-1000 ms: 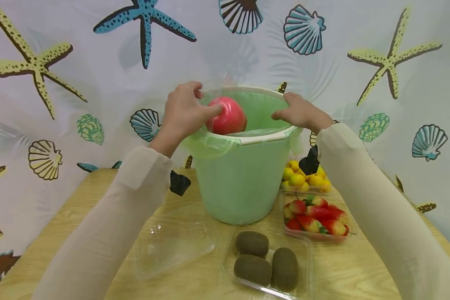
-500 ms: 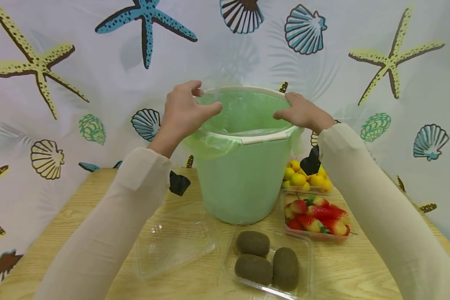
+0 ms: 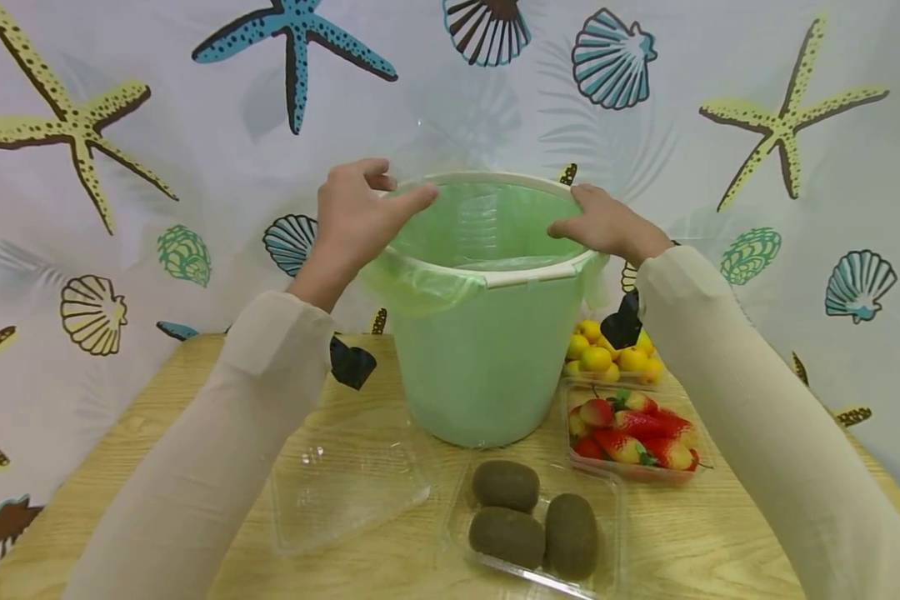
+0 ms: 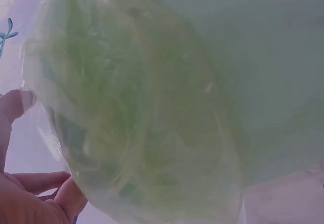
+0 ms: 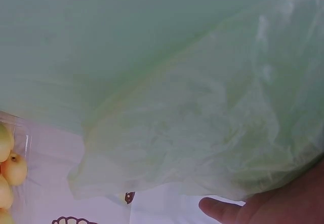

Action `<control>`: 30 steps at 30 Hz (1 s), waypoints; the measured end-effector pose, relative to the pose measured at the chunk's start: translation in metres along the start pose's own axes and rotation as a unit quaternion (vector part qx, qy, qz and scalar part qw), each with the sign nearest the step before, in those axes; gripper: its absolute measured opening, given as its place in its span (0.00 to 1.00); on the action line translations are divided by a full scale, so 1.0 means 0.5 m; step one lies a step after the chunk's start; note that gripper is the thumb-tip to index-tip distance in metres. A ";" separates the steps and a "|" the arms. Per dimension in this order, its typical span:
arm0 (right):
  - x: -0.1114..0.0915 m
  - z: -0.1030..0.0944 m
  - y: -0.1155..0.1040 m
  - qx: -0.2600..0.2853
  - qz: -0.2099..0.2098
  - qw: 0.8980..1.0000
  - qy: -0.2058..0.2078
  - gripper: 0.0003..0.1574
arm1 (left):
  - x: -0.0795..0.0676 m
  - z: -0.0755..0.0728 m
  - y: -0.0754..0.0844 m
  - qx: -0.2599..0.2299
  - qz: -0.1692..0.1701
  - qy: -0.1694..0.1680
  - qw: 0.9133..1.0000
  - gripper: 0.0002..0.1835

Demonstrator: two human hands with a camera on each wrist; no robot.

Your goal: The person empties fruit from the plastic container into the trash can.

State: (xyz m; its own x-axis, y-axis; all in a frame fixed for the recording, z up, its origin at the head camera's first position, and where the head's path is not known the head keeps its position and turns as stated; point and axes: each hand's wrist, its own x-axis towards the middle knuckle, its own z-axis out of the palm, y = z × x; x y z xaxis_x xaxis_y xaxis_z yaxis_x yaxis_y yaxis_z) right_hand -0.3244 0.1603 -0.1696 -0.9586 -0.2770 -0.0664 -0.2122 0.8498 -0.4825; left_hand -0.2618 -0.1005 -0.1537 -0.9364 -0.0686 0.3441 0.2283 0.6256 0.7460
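Note:
A pale green bucket (image 3: 483, 358) with a thin translucent liner bag (image 4: 136, 107) folded over its cream rim stands mid-table. My left hand (image 3: 360, 208) is at the rim's left side, holding a clear plastic container (image 3: 480, 221) that is hard to make out against the bucket's inside. Its thumb points inward across the opening. My right hand (image 3: 607, 223) grips the right side of the rim, thumb inside; in the right wrist view, part of that hand (image 5: 283, 203) shows beside the hanging liner. The bucket's bottom is hidden.
A clear tray (image 3: 457, 546) of brown kiwis sits in front. A box of strawberries (image 3: 637, 429) and a box of small yellow fruit (image 3: 596, 358) stand right of the bucket. An open clear plastic shell (image 3: 352, 492) lies front left. Behind hangs a patterned cloth (image 3: 495, 100).
The large round pinkish-red fruit by my left thumb has dropped out of sight into the bucket. My left hand has shifted slightly left with the clear container. My right hand stays on the rim.

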 end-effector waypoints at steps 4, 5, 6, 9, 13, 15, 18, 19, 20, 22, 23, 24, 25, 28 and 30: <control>-0.001 0.000 -0.002 0.000 -0.002 1.000 -0.003 0.49 | 0.001 -0.011 -0.006 -0.057 -0.027 0.016 0.998 0.38; -0.002 0.000 -0.002 0.000 -0.002 1.000 -0.003 0.50 | 0.002 -0.014 -0.006 -0.077 -0.038 0.015 0.996 0.38; -0.002 0.000 -0.002 -0.001 -0.002 1.000 -0.003 0.50 | 0.003 -0.018 -0.007 -0.100 -0.051 0.013 0.994 0.39; -0.003 -0.002 -0.002 -0.005 -0.001 1.000 -0.003 0.50 | 0.004 -0.032 -0.010 -0.164 -0.093 0.013 0.982 0.41; -0.002 -0.001 -0.002 -0.011 0.000 1.000 -0.004 0.50 | 0.007 -0.046 -0.020 -0.219 -0.147 0.021 0.964 0.40; -0.003 0.001 -0.002 -0.011 0.001 1.000 -0.005 0.50 | 0.009 -0.052 -0.028 -0.251 -0.171 0.021 0.953 0.41; -0.003 0.002 -0.002 -0.008 0.003 1.000 -0.004 0.50 | 0.013 -0.059 -0.040 -0.306 -0.201 0.015 0.931 0.43; -0.002 0.003 -0.002 -0.008 0.003 1.000 -0.003 0.50 | 0.014 -0.062 -0.044 -0.323 -0.208 0.013 0.923 0.44; -0.002 0.003 -0.001 -0.007 0.004 1.000 -0.003 0.50 | 0.015 -0.064 -0.049 -0.341 -0.210 0.011 0.916 0.44; -0.001 0.005 -0.001 -0.005 0.004 1.000 -0.003 0.50 | 0.015 -0.068 -0.056 -0.361 -0.221 0.008 0.906 0.45; -0.001 0.005 -0.002 -0.005 0.003 1.000 -0.002 0.50 | 0.015 -0.070 -0.060 -0.370 -0.226 0.007 0.901 0.45; -0.001 0.005 -0.003 -0.004 0.003 1.000 -0.002 0.50 | 0.015 -0.072 -0.063 -0.377 -0.229 0.006 0.897 0.45; -0.001 0.005 -0.003 -0.002 0.003 1.000 -0.002 0.50 | 0.014 -0.074 -0.066 -0.382 -0.231 0.004 0.895 0.45; -0.002 0.004 -0.004 0.002 0.001 1.000 0.000 0.49 | 0.011 -0.080 -0.072 -0.406 -0.242 -0.002 0.881 0.46; -0.003 0.002 -0.004 0.003 -0.002 1.000 0.002 0.49 | 0.009 -0.085 -0.075 -0.421 -0.248 -0.005 0.872 0.46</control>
State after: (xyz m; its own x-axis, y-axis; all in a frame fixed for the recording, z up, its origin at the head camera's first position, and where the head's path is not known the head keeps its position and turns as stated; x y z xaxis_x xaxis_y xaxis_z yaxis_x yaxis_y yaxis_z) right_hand -0.3222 0.1587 -0.1692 -0.9586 -0.2779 -0.0615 -0.2142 0.8466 -0.4872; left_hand -0.2632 -0.1573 -0.1558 -0.9768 -0.1597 -0.1424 -0.0951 -0.2722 0.9575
